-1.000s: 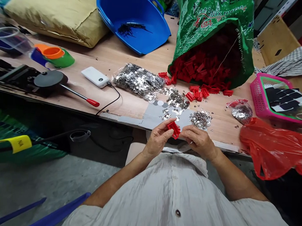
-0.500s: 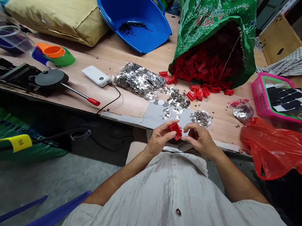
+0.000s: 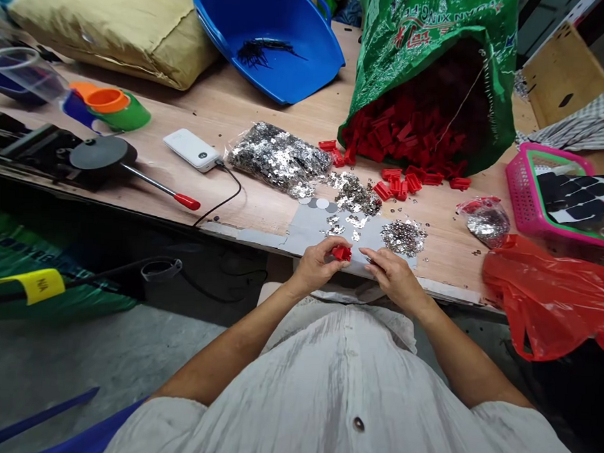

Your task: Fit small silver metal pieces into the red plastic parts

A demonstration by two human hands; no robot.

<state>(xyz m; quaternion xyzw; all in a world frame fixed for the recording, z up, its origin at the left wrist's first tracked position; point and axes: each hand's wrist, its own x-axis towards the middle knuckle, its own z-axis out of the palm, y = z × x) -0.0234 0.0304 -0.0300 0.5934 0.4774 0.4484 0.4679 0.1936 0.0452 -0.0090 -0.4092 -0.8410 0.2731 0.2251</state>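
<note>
A small red plastic housing (image 3: 341, 253) is pinched between the thumb and fingers of my left hand (image 3: 316, 266), over the front edge of the table. My right hand (image 3: 394, 276) is just to its right, apart from the housing. Its thumb and fingertips are drawn together, and whatever small piece may be between them is too small to make out. Past my hands, a few flat metal pieces (image 3: 356, 221) lie on a grey sheet (image 3: 302, 233). A heap of small shiny metal parts (image 3: 404, 237) is beyond my right hand, and another pile of metal plates (image 3: 356, 194) lies farther back.
Loose red housings (image 3: 396, 186) lie before an open green sack (image 3: 389, 63) full of them. A clear bag of metal plates (image 3: 279, 157), white power bank (image 3: 192, 149), lever tool (image 3: 105, 154) and blue scoop (image 3: 309, 73) stand leftward. A pink basket (image 3: 526, 196) and red bag (image 3: 554, 297) are right.
My left hand has turned the red housing and raised it slightly away from me. My right hand has drawn back a little from it, fingers now pointing left.
</note>
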